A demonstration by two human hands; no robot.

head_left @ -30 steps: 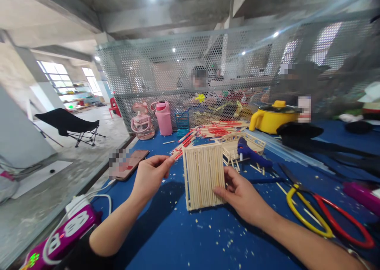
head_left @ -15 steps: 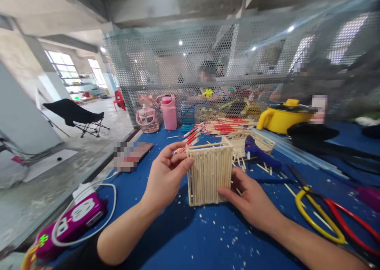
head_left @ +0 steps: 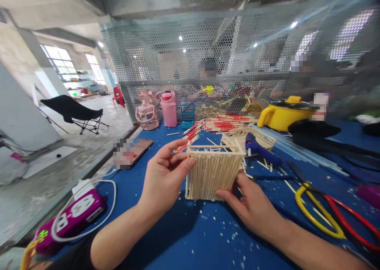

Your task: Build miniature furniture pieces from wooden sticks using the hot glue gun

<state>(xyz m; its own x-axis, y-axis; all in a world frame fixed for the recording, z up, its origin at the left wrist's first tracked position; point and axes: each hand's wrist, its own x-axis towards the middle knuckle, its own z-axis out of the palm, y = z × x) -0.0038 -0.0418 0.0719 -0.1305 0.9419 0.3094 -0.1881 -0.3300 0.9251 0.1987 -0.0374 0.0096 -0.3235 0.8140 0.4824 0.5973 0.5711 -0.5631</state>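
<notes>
A small box of pale wooden sticks (head_left: 212, 177) is held between both my hands over the blue table. Its near side is a wall of upright sticks, and a frame of sticks runs round its top. My left hand (head_left: 168, 171) pinches the upper left edge, thumb on the near face and fingers behind. Low on the right side, my right hand (head_left: 247, 201) grips it with the thumb on the near face; its other fingers are partly hidden behind the box. Behind it lies a stick tray (head_left: 261, 138) with a blue glue gun (head_left: 261, 151) against it.
Red-marked sticks (head_left: 228, 123) lie in a heap farther back. Scissors with yellow and red handles (head_left: 320, 210) rest at right, near clear glue sticks (head_left: 308, 155). A yellow pot (head_left: 286, 116), a pink bottle (head_left: 168, 110), a phone (head_left: 135, 153) and a purple power strip (head_left: 73, 222) surround the workspace.
The box has tilted and turned slightly in my hands, its top right corner swinging to the right, so more of its top frame shows. Both hands keep their hold.
</notes>
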